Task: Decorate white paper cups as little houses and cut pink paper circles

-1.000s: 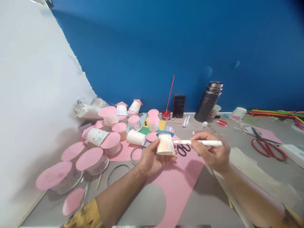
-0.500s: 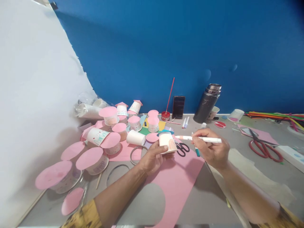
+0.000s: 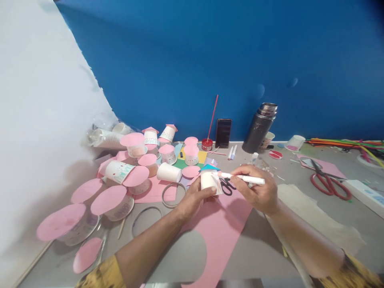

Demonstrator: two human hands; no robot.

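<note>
My left hand (image 3: 195, 200) is closed round a white paper cup (image 3: 209, 181) that is upside down, with a blue paper cone (image 3: 209, 167) on top. A peach mark shows on the cup's right side. In my right hand (image 3: 259, 188) is a white marker (image 3: 249, 179), its peach tip end at the upper part of the cup; I cannot tell whether it touches. Black-handled scissors (image 3: 227, 187) lie just behind the cup, partly hidden. Below my hands is a cut pink sheet (image 3: 222, 228).
Several cups with pink paper tops (image 3: 109, 200) crowd the left side. A plain white cup (image 3: 169, 173) lies on its side. Behind stand a phone (image 3: 223, 133) and a black flask (image 3: 259, 128). Red-handled scissors (image 3: 330, 186) and a power strip (image 3: 364, 196) are at right.
My right hand has moved left, bringing the marker's tip onto or close to the cup. The cup is more upright now and its blue cone shows more. The view has shifted slightly.
</note>
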